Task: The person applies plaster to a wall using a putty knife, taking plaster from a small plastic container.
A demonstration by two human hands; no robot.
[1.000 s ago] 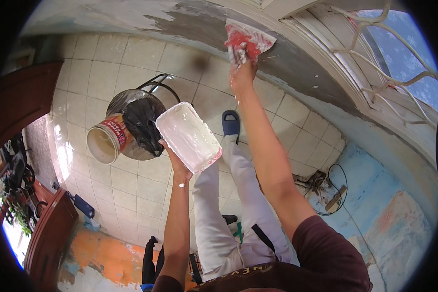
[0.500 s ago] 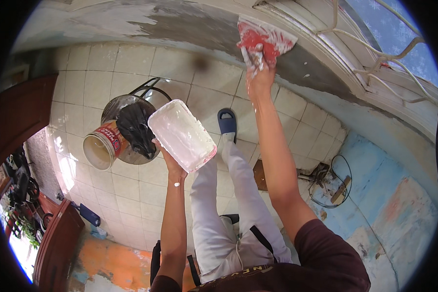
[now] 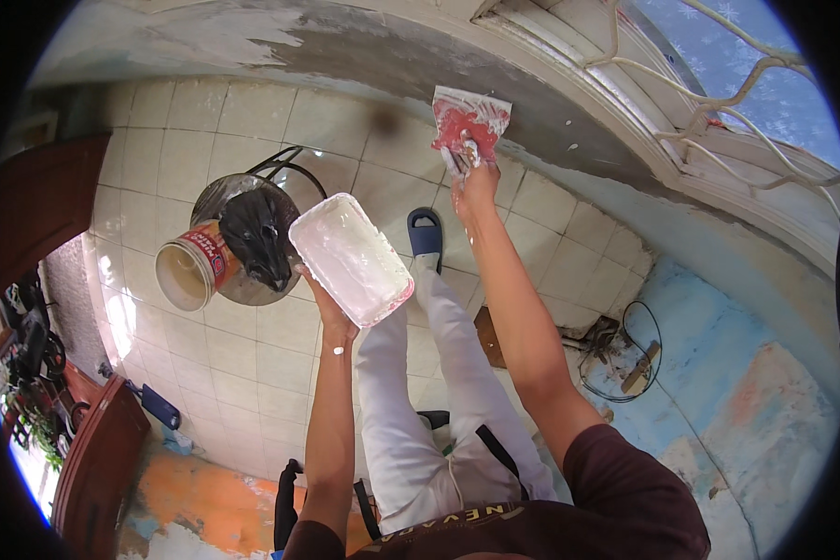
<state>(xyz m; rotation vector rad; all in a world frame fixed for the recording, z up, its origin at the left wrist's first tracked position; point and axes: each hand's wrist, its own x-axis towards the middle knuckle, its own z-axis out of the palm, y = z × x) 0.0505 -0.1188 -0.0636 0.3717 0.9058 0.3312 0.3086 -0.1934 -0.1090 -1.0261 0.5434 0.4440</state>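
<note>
My left hand (image 3: 331, 313) holds a white rectangular tub (image 3: 350, 259), smeared with white compound and pink at one corner. My right hand (image 3: 473, 180), streaked with white, grips a wide scraper (image 3: 471, 117) whose red face is partly coated in white compound. The scraper is out in front of me at the grey patched band of wall (image 3: 364, 61); whether it touches the surface I cannot tell. On a round stool (image 3: 275, 289) to the left sit a black plastic bag (image 3: 261, 238) and a paint bucket (image 3: 182, 271) lying on its side.
A white window with curved bars (image 3: 737, 98) is at upper right. Tiled floor (image 3: 233, 345) lies below, with coiled cable and tools (image 3: 635, 364) at right. Wooden doors (image 3: 42, 205) open at left onto a parked motorbike (image 3: 37, 331). My sandalled foot (image 3: 425, 229) is centred.
The scraper in my right hand rose slightly rightward, then came lower and left over the last half second. The tub in my left hand has shifted slightly left.
</note>
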